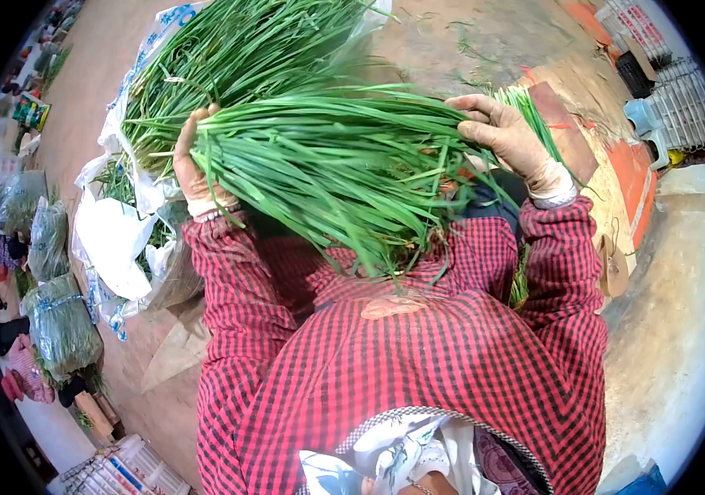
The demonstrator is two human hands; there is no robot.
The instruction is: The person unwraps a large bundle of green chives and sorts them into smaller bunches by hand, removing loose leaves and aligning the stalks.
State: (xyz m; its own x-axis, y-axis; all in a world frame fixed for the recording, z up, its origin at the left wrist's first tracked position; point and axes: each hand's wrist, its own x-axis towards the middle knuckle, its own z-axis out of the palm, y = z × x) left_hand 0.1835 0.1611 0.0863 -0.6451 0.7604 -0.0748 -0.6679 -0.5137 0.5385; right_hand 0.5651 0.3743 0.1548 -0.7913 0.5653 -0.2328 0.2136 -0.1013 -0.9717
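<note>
A large loose bunch of garlic chives [327,157] lies across in front of my chest, its long green leaves spreading to the right and drooping toward my lap. My left hand [194,165], gloved, is wrapped round the left end of the bunch. At the right end, my gloved right hand [511,139] has its thumb and fingers apart beside the leaves, touching their edge. Some of its fingers are partly hidden. A big heap of chives [261,49] in an opened plastic bag [113,256] lies beyond my left hand.
More cut chives [525,107] lie beside a brown board [563,132] at the right. Wrapped green bundles [63,326] stand along the left, with people near them. White crates [686,103] and a light blue stool [648,128] are at the far right.
</note>
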